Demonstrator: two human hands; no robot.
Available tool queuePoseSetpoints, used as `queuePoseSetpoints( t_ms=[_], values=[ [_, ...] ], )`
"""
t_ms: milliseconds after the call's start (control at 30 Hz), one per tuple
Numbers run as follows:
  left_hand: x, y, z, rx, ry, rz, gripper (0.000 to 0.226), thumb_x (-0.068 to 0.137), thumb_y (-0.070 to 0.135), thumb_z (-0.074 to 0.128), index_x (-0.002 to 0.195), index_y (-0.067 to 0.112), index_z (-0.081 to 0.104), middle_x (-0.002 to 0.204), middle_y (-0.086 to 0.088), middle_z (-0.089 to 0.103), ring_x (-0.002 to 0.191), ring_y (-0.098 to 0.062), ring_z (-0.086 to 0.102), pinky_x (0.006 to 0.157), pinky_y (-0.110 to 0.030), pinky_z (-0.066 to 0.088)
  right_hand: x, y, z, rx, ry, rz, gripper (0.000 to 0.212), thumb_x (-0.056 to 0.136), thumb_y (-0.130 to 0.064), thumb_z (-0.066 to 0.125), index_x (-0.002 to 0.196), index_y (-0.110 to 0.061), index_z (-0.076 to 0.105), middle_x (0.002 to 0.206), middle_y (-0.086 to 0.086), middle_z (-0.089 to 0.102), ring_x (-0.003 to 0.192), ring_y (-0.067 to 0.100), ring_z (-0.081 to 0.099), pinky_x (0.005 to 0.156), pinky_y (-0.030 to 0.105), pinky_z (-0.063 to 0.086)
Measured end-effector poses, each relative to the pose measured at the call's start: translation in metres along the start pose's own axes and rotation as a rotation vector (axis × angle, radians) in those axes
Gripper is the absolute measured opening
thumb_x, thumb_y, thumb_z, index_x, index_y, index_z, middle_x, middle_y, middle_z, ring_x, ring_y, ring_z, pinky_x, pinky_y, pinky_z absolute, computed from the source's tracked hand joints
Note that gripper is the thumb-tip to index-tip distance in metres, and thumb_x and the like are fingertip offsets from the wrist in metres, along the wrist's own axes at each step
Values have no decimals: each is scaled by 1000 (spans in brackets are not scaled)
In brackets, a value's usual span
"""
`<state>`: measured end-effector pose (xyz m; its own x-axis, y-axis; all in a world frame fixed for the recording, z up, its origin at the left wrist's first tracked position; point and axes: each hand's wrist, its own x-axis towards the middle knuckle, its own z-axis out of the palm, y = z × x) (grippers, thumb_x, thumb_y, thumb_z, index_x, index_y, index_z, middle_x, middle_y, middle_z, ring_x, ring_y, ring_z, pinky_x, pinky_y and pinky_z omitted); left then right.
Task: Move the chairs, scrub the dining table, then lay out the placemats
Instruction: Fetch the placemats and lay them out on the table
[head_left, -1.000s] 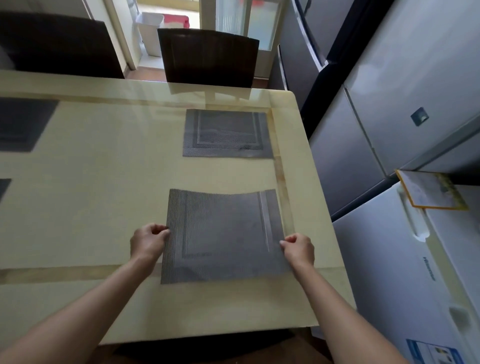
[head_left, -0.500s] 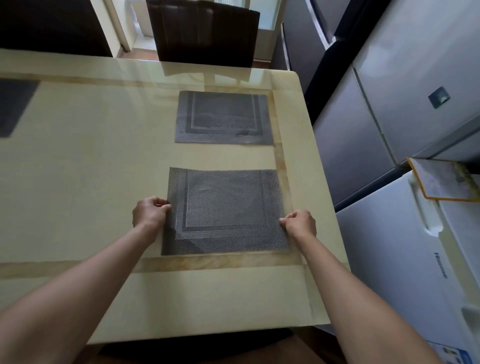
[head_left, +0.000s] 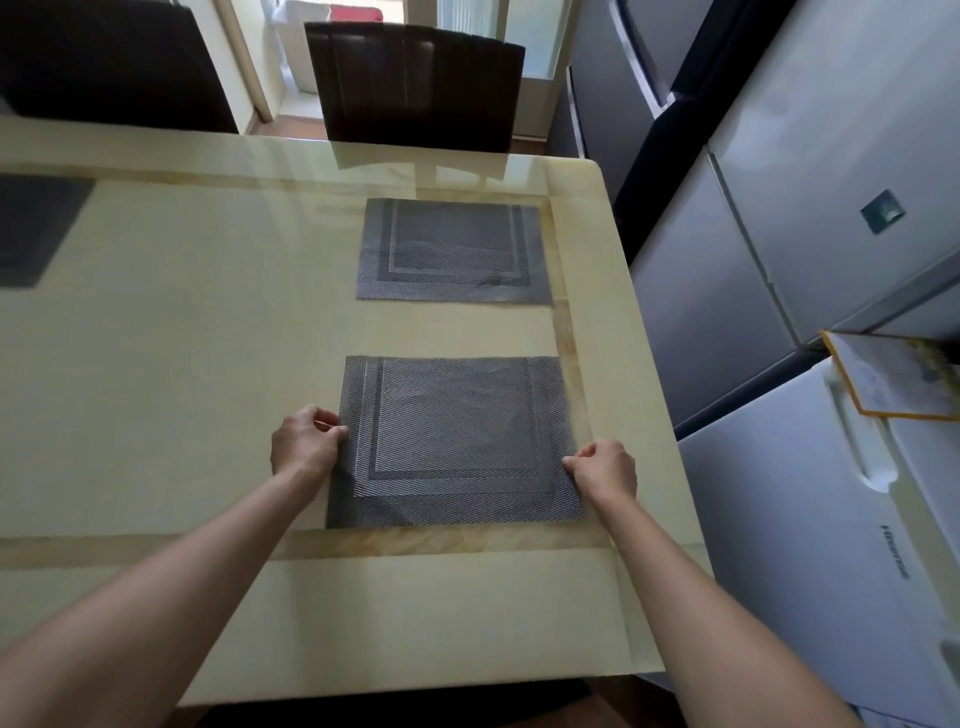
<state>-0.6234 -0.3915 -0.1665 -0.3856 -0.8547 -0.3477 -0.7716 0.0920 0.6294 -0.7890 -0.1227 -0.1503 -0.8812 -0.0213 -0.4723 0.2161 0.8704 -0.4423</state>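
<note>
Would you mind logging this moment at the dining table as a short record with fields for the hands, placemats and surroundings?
left hand: pinching the left edge of the near placemat
right hand: pinching its right edge
near placemat: flat, lower edge along the table's darker inlay band
far placemat: flat, untouched, by the far right corner
third placemat: partly visible at left edge
dining table: glossy cream top
chair: dark, at far side
fridges: to the right

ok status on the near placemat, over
Left hand and right hand each grip a side edge. Near placemat flat on table, in line with far placemat. Nothing in the way.
</note>
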Motion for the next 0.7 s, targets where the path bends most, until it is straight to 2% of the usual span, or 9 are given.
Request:
queuePoseSetpoints(
  t_ms=[200, 367, 500, 567, 633, 700],
  values=[
    [1, 0, 0, 12, 4, 13, 11, 83, 19, 70, 91, 13, 67, 93, -10, 70, 88, -26, 63, 79, -32, 50, 1, 2, 3, 5, 15, -4, 19, 84, -22, 69, 93, -5, 70, 103, 13, 70, 99, 28, 63, 78, 25, 44],
    [2, -2, 2, 25, 7, 19, 13, 84, 20, 69, 94, 13, 67, 96, -11, 70, 90, -28, 63, 81, -35, 51, 1, 4, 5, -23, 28, -23, 21, 85, -23, 68, 96, -5, 69, 105, 13, 69, 101, 29, 62, 79, 26, 44],
    [-1, -2, 2, 60, 17, 33, 25, 84, 21, 69, 105, 11, 62, 105, -13, 66, 97, -30, 60, 84, -37, 48, 1, 6, 6, -37, 39, -54, 23, 86, -22, 67, 101, -5, 64, 107, 13, 67, 103, 29, 59, 79, 27, 42],
    [-8, -5, 2, 159, 44, 161, 35, 83, 21, 70, 114, 11, 58, 112, -14, 59, 105, -30, 53, 89, -40, 44, -4, 10, 6, -61, 84, -143, 23, 87, -19, 64, 106, -6, 59, 111, 14, 63, 105, 30, 56, 84, 30, 42],
    [-21, -10, 3, 227, 19, 377, 41, 82, 20, 70, 121, 14, 58, 119, -11, 55, 112, -29, 47, 95, -39, 39, -12, 15, 8, -147, 128, -342, 28, 88, -13, 61, 115, -8, 58, 117, 14, 56, 110, 29, 50, 90, 31, 41],
    [-31, -16, 4, 294, -68, 518, 46, 81, 22, 71, 125, 21, 58, 128, -5, 52, 118, -26, 42, 97, -38, 37, -20, 18, 12, -281, 112, -565, 38, 89, -13, 60, 127, -14, 57, 128, 11, 50, 116, 27, 44, 97, 31, 39]
  ],
)
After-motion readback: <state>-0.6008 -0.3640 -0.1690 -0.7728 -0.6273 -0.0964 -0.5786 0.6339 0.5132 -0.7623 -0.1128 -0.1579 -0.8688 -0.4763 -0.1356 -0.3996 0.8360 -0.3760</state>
